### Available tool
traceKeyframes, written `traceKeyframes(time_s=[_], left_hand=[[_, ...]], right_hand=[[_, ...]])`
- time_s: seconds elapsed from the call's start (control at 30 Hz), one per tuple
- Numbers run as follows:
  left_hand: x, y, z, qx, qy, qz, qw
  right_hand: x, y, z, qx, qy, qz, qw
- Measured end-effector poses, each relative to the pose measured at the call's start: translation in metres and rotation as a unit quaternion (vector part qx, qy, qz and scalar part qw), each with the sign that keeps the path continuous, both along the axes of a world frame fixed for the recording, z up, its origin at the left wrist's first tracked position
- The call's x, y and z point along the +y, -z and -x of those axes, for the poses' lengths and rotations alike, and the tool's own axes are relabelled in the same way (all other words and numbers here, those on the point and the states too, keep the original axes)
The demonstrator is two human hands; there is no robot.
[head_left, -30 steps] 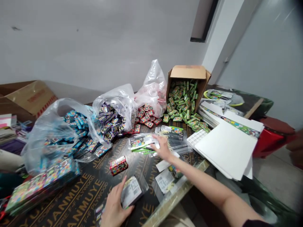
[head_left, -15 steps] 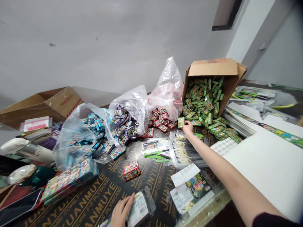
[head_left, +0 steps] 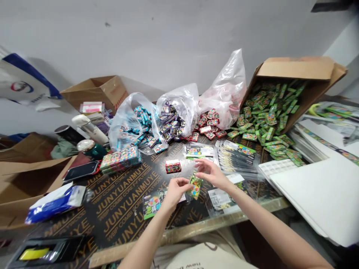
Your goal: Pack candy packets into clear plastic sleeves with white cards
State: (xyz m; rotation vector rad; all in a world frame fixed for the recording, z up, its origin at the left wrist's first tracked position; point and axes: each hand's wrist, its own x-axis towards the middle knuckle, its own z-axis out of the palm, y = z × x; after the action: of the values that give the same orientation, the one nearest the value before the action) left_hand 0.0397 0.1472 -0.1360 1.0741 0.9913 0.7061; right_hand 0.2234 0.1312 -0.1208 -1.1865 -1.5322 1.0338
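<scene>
In front of me my left hand [head_left: 177,189] pinches a small green candy box [head_left: 196,185] between thumb and fingers, holding it tilted above the table. Just to its right is my right hand [head_left: 212,173], thumb and fingers apart, the thumb close to the box's top; whether it touches is unclear. A printed packet [head_left: 153,203] lies beneath my left hand, partly covered by it. Small red boxes [head_left: 173,166] stand together just beyond the hands. Clear printed packets [head_left: 199,151] and a fanned stack of packets [head_left: 237,158] lie past my right hand.
Plastic bags hold blue [head_left: 143,116], purple [head_left: 171,119] and red boxes [head_left: 209,121]. Green boxes [head_left: 269,112] spill from a tipped carton [head_left: 297,69]. White sheets [head_left: 316,190] lie right; a bundle of blue boxes [head_left: 121,160], a phone [head_left: 82,171] and a bottle [head_left: 91,130] left.
My right hand has come back from the green pile toward me. The green box has passed from it to my left hand, which has left the packet. The view has swung left.
</scene>
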Motion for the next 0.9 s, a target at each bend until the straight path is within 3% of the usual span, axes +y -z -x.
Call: traceKeyframes(time_s=[0.07,0.17,0.27,0.37,0.43,0.5,0.57,0.63,0.73,0.9], left_hand=[[-0.003,0.004,0.007,-0.021,-0.061,0.023,0.998],[-0.007,0.008,0.015,-0.046,-0.099,0.056,0.992],[-0.009,0.010,0.023,-0.020,-0.055,0.026,0.998],[-0.007,0.014,0.043,0.086,0.012,-0.106,0.990],[-0.004,0.020,0.063,0.213,0.045,-0.246,0.945],[-0.002,0.029,0.081,0.334,0.092,-0.354,0.869],[-0.003,0.038,0.092,0.405,0.148,-0.399,0.809],[-0.005,0.045,0.095,0.432,0.173,-0.415,0.782],[-0.008,0.047,0.093,0.425,0.166,-0.428,0.780],[-0.007,0.038,0.091,0.373,0.148,-0.424,0.812]], right_hand=[[-0.007,0.003,0.005,-0.073,0.040,-0.063,0.995],[-0.021,0.009,0.017,-0.187,0.002,-0.123,0.975],[-0.030,0.014,0.030,-0.230,0.001,-0.158,0.960],[-0.032,0.022,0.030,-0.254,0.051,-0.168,0.951],[-0.030,0.030,0.023,-0.279,0.073,-0.163,0.943],[-0.027,0.040,0.017,-0.308,0.070,-0.150,0.937],[-0.026,0.051,0.014,-0.332,0.043,-0.132,0.933],[-0.026,0.059,0.016,-0.341,0.011,-0.113,0.933],[-0.027,0.062,0.020,-0.314,-0.037,-0.090,0.944],[-0.019,0.045,0.016,-0.202,-0.105,-0.049,0.972]])
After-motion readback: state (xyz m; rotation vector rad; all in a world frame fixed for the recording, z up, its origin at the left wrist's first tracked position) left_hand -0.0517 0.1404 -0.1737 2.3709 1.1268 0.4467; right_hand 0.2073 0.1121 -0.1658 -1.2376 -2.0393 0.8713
